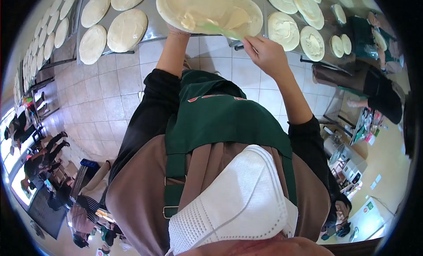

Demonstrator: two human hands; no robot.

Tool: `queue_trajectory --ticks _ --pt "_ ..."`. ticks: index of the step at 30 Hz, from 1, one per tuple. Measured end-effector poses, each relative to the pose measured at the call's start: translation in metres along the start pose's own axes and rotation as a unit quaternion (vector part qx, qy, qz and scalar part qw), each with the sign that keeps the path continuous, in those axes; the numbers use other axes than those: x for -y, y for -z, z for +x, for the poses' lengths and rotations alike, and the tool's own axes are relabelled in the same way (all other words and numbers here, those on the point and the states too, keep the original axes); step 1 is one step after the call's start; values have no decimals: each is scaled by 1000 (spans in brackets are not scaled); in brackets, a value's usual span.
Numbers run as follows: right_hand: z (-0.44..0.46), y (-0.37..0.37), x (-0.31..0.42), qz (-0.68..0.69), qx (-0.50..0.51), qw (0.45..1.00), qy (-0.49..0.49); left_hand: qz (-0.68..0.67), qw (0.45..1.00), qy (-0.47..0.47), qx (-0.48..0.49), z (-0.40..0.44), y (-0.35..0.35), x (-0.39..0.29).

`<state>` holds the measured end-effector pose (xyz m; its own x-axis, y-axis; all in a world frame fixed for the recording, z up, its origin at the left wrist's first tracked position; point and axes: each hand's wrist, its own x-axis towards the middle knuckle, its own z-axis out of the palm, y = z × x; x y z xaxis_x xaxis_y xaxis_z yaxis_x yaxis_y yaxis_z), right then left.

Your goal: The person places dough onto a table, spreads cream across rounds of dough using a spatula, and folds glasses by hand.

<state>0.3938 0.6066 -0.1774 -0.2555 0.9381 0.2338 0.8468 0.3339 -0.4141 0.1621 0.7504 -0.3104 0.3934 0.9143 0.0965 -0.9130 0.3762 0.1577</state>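
Note:
At the top middle, my left hand (177,31) supports a large, pale, flat dough round (194,5) from its left underside; its fingers are hidden beneath the dough. My right hand (266,55) is closed on the end of a light green spatula (216,29). The spatula's blade lies against the lower edge of the held round, by a lump of cream-coloured spread (188,21). Just right of it and partly overlapped is another round (251,18) with spread on it.
Several dough rounds lie on the metal table (152,24) to the left, and spread-topped rounds (284,31) to the right. Another table with rows of rounds stands far left. A co-worker (374,79) is at the right. Tiled floor (103,108) lies below.

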Motion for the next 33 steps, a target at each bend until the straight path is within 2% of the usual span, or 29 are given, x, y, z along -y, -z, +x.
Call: queue_trajectory --ticks 3,4,5,6,8,9,11,12,13,14,15,17,18,20,23,26,27,30,31,32,33 --pt "-12 7 -9 -22 22 999 23 -37 998 -35 28 -4 -1 -7" --pt "-18 7 -13 21 21 999 11 93 991 -85 -51 -11 1 -8" --pt "-23 5 -18 63 21 998 -2 220 958 -133 -128 -17 3 -8" --pt "-29 5 -23 65 22 998 2 221 957 -137 -129 -23 5 -10" --pt "-39 2 -32 195 150 957 -156 169 959 -148 -172 -36 15 -11" --pt "-42 -2 -34 195 155 956 -154 168 958 -151 -177 -39 21 -10" --pt "-52 -10 -35 306 142 900 -277 137 953 -147 -228 -50 35 -8" --pt "-55 -15 -36 306 147 898 -278 136 951 -149 -233 -55 45 -8" --pt "-56 -21 -37 334 139 882 -301 -10 982 -131 -134 -58 62 -11" --pt "-57 -25 -37 362 130 864 -325 -155 981 -108 -30 -60 70 -14" --pt "-57 -29 -38 363 132 863 -326 -155 981 -110 -33 -60 78 -17" --pt "-54 -38 -40 340 119 877 -317 -111 981 -122 -102 -61 84 -19" --pt "-52 -42 -39 338 122 877 -318 -113 980 -124 -104 -63 87 -18" --pt "-44 -55 -36 278 68 919 -271 -161 978 -101 -81 -63 76 -19" --pt "-31 -79 -32 221 42 948 -227 -169 977 -106 -82 -62 73 -16" --pt "-20 -97 -19 189 49 962 -192 -183 974 -106 -86 -58 62 -11" --pt "-20 -100 -12 149 90 966 -194 -183 973 -109 -85 -56 60 -9" --pt "-29 -103 15 189 111 961 -172 -186 970 -135 -83 -45 47 2" --pt "-33 -103 22 205 107 962 -145 -56 969 -178 -161 -40 32 8" --pt "-36 -103 28 204 108 962 -146 74 945 -216 -234 -38 25 11" --pt "-37 -103 32 214 97 966 -108 73 945 -215 -233 -39 33 10"
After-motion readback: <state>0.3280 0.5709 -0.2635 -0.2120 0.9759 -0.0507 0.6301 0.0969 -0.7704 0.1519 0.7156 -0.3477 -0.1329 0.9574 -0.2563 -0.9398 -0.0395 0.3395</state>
